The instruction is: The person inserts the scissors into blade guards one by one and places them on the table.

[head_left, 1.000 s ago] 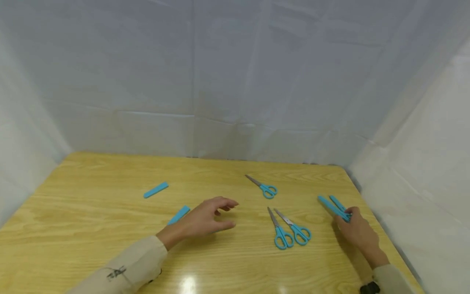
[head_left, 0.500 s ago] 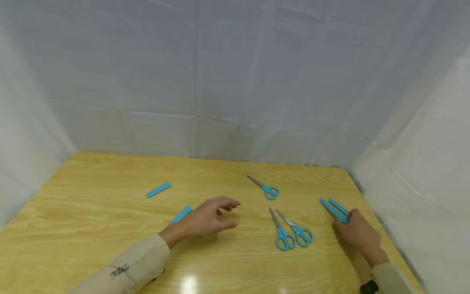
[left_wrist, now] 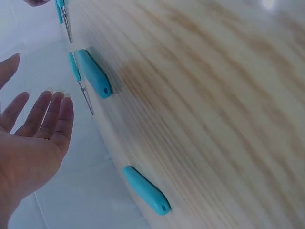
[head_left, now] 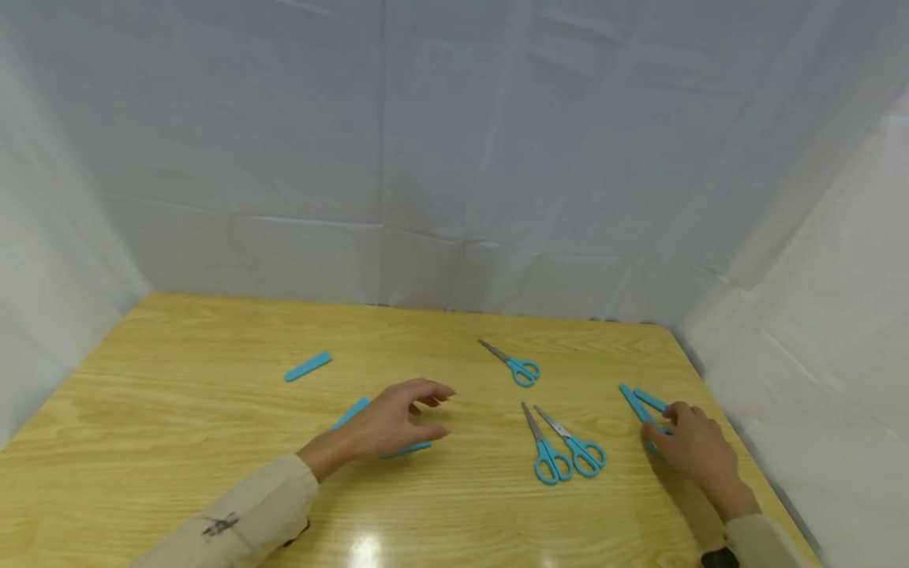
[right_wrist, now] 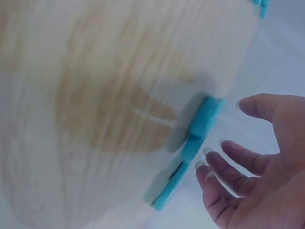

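Note:
My right hand point(head_left: 696, 450) hovers over two long blue pieces point(head_left: 634, 402), which look like scissors blade covers. Their near ends are hidden beneath the fingers in the head view. From the right wrist, the blue pieces point(right_wrist: 198, 131) lie on the table, with the thumb and loosely bent fingers apart from them. My left hand point(head_left: 390, 422) is held over the table with fingers extended and thumb apart, gripping nothing. A blue blade cover point(head_left: 351, 413) shows behind it, and a blue strip point(head_left: 419, 448) below it. In the left wrist view, two covers point(left_wrist: 94, 74) lie beside this hand.
Two pairs of blue-handled scissors point(head_left: 550, 461) lie side by side between the hands. Another pair of scissors point(head_left: 521, 371) sits farther back. A further blue cover point(head_left: 308, 366) rests at back left. White sheeting point(head_left: 454, 158) hangs behind the wooden table point(head_left: 213, 339) and along both sides.
My right hand has loosened its grip on the blue pieces, which now lie on the table. My left hand has shifted slightly left, uncovering a blue strip beneath it.

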The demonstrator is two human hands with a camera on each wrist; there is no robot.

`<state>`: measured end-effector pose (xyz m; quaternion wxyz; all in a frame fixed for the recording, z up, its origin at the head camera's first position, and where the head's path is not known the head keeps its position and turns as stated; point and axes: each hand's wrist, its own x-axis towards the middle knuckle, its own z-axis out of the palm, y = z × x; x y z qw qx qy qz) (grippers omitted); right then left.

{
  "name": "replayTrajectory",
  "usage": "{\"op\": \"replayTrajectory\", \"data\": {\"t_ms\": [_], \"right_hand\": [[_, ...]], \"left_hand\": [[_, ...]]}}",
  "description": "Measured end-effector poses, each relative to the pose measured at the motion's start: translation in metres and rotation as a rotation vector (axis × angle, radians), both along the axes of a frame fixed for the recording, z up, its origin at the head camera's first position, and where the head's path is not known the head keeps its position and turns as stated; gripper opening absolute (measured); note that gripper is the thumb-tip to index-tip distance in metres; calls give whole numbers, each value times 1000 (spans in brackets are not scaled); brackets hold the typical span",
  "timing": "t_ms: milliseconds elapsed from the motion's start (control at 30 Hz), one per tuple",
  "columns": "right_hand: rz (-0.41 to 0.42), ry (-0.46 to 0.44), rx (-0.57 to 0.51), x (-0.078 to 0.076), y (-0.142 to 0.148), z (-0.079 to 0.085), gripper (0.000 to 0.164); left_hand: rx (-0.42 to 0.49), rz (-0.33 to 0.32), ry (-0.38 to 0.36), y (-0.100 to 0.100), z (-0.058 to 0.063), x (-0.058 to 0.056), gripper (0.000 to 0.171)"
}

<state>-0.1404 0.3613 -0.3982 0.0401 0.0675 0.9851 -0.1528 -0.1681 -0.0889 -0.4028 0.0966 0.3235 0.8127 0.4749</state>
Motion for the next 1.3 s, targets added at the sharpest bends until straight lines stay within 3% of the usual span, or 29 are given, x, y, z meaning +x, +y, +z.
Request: {"op": "replayTrajectory", "data": {"t_ms": [167,400,500,700,833,1100,1300], "right_hand": [[86,22,-99,6,-13,4,62],[184,-12,-315,16,-38,6,59],[220,-47,-345,18,-47,2,61],[326,-47,-261,19,-65,-2,64],[353,-25,-201,21,-74,-2,63],[346,-6,-99,24,-82,-4,60],[355,0,-85,24,-83,-6,58]], "left_hand": [[19,46,9,-9,-2,0,45],[2,199,60,-19,0,2,41],[7,244,84,-25,0,3,40],[-5,284,113,-39,-2,6,39],[-48,329,138,-50,-4,10,39],[-117,432,140,-70,-5,23,36],[-216,487,113,-78,-3,29,42]]}}
